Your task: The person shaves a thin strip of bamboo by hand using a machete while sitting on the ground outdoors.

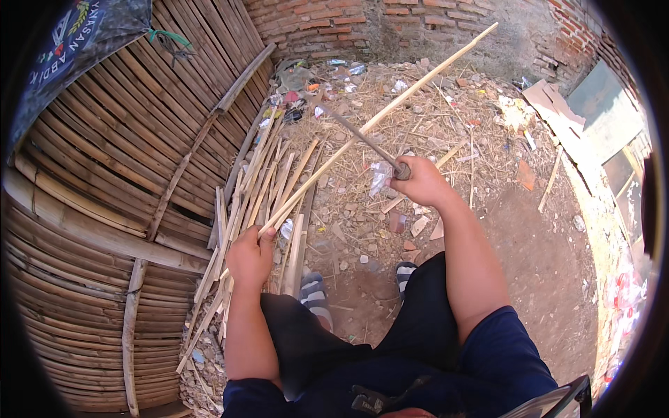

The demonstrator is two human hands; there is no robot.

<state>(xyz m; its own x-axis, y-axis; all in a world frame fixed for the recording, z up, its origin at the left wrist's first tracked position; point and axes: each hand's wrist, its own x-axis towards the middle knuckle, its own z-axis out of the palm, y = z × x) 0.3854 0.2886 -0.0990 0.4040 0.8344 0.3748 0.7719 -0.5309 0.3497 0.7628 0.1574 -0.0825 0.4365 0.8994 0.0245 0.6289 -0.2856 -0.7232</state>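
My left hand (249, 259) is closed around the lower part of a long, pale bamboo strip (425, 81). The strip slants up and away to the right, reaching toward the brick wall. In my right hand (424, 182) is the handle of a long knife (375, 147) with a dark, narrow blade. That blade points away to the left and crosses the strip near its middle; whether it touches the strip I cannot tell. Beneath my left hand and beyond it, several split bamboo strips (263, 182) lie in a loose pile on the ground.
A bamboo-slat wall (90, 181) rises close on my left, with a printed blue sheet (77, 56) at its top. Ahead stands a brick wall (327, 28). Rubble, straw and litter cover the ground (516, 237). Flat boards (605, 115) lean at the far right.
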